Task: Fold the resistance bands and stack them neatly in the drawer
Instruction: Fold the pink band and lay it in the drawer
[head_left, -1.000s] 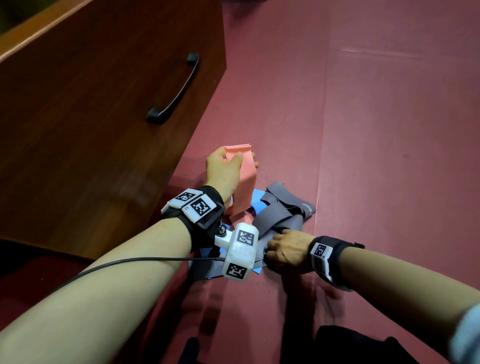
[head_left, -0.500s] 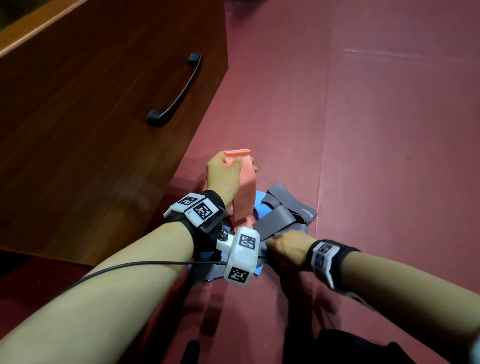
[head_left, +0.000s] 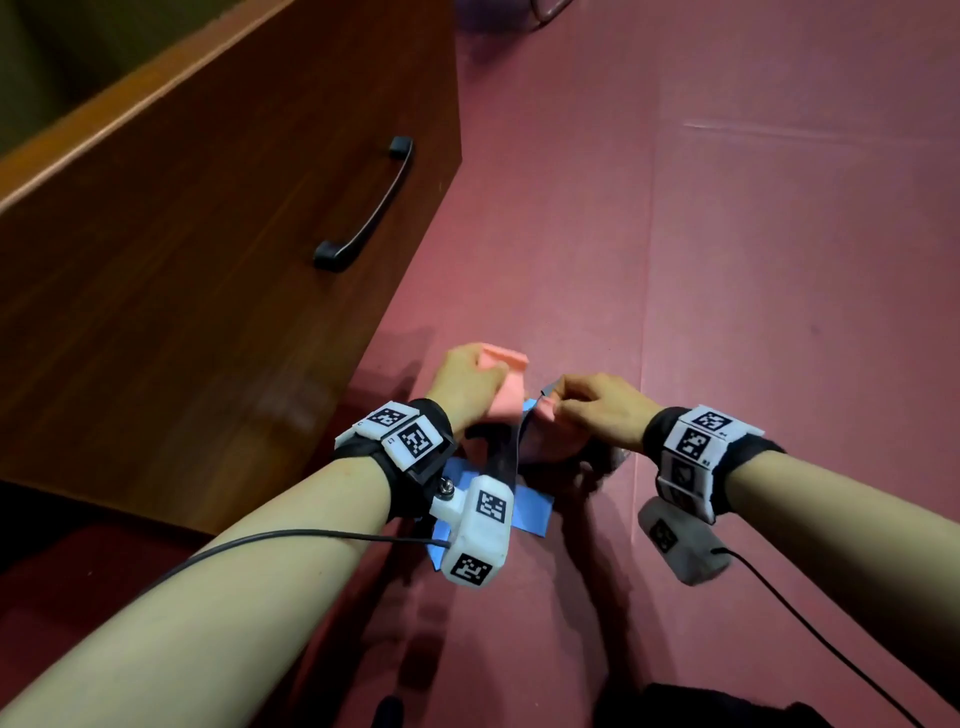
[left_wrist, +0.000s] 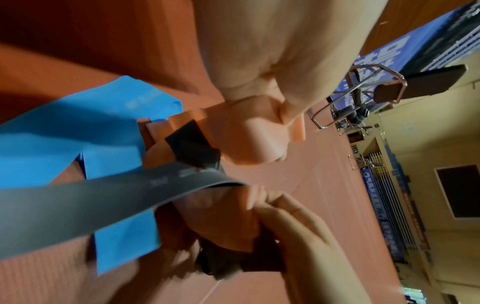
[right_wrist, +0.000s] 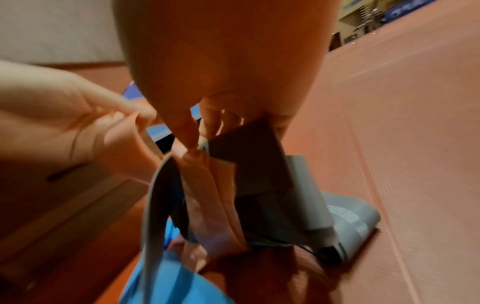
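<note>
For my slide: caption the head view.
Left hand and right hand fold a pink band beside a drawer.

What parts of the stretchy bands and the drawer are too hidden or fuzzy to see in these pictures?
- Inside of the drawer: the head view shows only its wooden front and the top edge cuts it off.
- Grey band: in the head view the hands and left wrist camera cover most of it.
- Blue band: mostly under the left wrist there.
- Right hand grip: blurred, so which band it pinches is unclear.
- Grey band print: too blurred to read.

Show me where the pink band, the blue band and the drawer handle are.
pink band (head_left: 511, 364), head view, folded top end beside the left hand.
blue band (left_wrist: 64, 131), left wrist view, broad flat part.
drawer handle (head_left: 371, 215), head view, middle of the bar.
</note>
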